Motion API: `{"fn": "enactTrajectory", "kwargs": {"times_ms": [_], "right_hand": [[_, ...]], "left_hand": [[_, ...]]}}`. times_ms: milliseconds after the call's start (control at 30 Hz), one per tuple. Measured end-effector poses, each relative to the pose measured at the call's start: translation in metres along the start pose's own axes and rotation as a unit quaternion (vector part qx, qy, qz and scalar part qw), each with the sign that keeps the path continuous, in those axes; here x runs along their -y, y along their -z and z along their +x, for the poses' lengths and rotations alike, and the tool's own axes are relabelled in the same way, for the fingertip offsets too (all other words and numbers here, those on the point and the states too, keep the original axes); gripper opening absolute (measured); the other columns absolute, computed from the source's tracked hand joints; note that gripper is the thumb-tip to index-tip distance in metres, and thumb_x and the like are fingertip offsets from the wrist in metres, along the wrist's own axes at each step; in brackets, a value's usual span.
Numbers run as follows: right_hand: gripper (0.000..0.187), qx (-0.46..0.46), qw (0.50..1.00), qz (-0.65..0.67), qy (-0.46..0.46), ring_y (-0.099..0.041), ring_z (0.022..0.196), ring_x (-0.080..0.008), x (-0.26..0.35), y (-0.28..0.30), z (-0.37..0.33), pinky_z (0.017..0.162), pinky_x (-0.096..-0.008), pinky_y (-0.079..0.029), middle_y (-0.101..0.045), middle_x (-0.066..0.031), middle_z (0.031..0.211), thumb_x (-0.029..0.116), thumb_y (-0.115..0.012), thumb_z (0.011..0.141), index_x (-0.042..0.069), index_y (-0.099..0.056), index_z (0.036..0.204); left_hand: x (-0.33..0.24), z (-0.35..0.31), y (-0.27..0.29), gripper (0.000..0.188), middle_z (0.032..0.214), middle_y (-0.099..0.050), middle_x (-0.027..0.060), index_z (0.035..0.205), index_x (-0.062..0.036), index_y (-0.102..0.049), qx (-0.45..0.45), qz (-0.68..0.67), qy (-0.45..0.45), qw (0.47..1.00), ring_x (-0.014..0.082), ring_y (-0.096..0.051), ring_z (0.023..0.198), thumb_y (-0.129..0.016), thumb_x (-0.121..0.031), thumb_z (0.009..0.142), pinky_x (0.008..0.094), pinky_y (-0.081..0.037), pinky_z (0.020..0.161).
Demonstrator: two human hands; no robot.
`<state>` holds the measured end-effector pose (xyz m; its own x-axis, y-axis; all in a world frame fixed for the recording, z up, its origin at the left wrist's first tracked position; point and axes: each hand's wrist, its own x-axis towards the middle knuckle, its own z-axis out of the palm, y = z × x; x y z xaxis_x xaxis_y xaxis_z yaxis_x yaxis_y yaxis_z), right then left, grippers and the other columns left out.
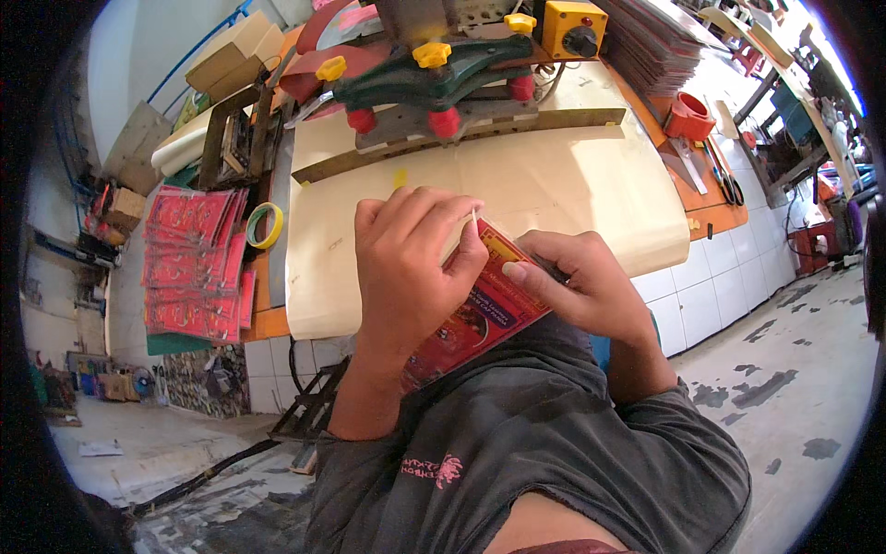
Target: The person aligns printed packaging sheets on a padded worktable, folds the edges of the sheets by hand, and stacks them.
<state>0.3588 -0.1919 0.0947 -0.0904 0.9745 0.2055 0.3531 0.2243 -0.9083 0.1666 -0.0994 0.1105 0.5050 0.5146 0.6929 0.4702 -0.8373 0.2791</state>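
A red printed plastic pack (475,319) with a yellow band along its upper edge lies tilted in front of my body, above my lap. My right hand (591,282) grips its right edge, with the thumb on top and the fingers behind. At the pack's upper left corner my left hand (415,258) pinches a thin, pale strip (475,219) between thumb and forefinger. I cannot tell whether this strip is part of the pack. My left wrist and forearm cover the pack's lower left portion.
A press with a dark green arm (443,78) and yellow knobs stands over the cream-covered table (517,194). Stacked red packs (194,263) lie at left, beside a yellow tape roll (265,225). At right are a red tape dispenser (688,117) and scissors (726,175).
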Motion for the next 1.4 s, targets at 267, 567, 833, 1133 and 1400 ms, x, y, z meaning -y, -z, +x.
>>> {"fn": "enactTrajectory", "kwargs": {"times_ms": [267,567,833,1133,1400], "right_hand": [[0.024,0.016,1.000,-0.007,-0.009,-0.058,0.060,-0.0359,0.001,-0.001,0.000,0.060,-0.0418,-0.045,-0.060,-0.0221,0.069,0.023,-0.065,0.099,-0.001,-0.065,0.095],[0.025,0.029,0.999,-0.026,-0.003,-0.062,0.066,-0.0403,0.006,-0.001,0.002,0.063,-0.0430,-0.047,-0.062,-0.0231,0.073,0.024,-0.065,0.099,-0.001,-0.065,0.096],[0.025,0.041,0.998,-0.042,-0.011,-0.062,0.070,-0.0445,0.006,-0.002,0.003,0.064,-0.0450,-0.047,-0.063,-0.0245,0.075,0.025,-0.064,0.100,-0.001,-0.065,0.097],[0.022,0.013,0.997,-0.066,0.037,-0.049,0.057,-0.0261,0.001,-0.007,0.004,0.057,-0.0364,-0.042,-0.056,-0.0182,0.068,0.020,-0.065,0.099,-0.002,-0.067,0.098],[0.023,0.004,0.995,-0.094,0.041,-0.053,0.059,-0.0324,-0.002,-0.009,0.004,0.058,-0.0386,-0.044,-0.057,-0.0193,0.071,0.021,-0.064,0.100,-0.001,-0.066,0.092]], "left_hand": [[-0.004,-0.002,0.005,0.017,0.090,-0.069,0.0029,0.095,-0.0088,-0.071,0.011,-0.026,0.018,0.999,0.0220,-0.063,0.083,-0.073,-0.011,0.078,0.0374,-0.040,0.078],[0.001,-0.003,0.007,0.017,0.089,-0.069,0.0021,0.095,-0.0092,-0.071,0.011,0.004,-0.005,1.000,0.0217,-0.063,0.081,-0.073,-0.010,0.078,0.0374,-0.039,0.077],[0.000,-0.006,0.006,0.018,0.090,-0.069,0.0015,0.095,-0.0093,-0.070,0.020,0.010,0.002,1.000,0.0213,-0.062,0.081,-0.073,-0.009,0.077,0.0377,-0.039,0.076],[-0.004,-0.014,-0.010,0.018,0.088,-0.066,-0.0011,0.093,-0.0122,-0.068,-0.042,0.082,0.030,0.995,0.0202,-0.062,0.083,-0.075,-0.012,0.077,0.0379,-0.038,0.077],[-0.005,-0.019,-0.015,0.017,0.088,-0.066,-0.0011,0.092,-0.0122,-0.067,-0.036,0.099,0.083,0.991,0.0203,-0.062,0.084,-0.076,-0.013,0.077,0.0383,-0.038,0.078]]}}
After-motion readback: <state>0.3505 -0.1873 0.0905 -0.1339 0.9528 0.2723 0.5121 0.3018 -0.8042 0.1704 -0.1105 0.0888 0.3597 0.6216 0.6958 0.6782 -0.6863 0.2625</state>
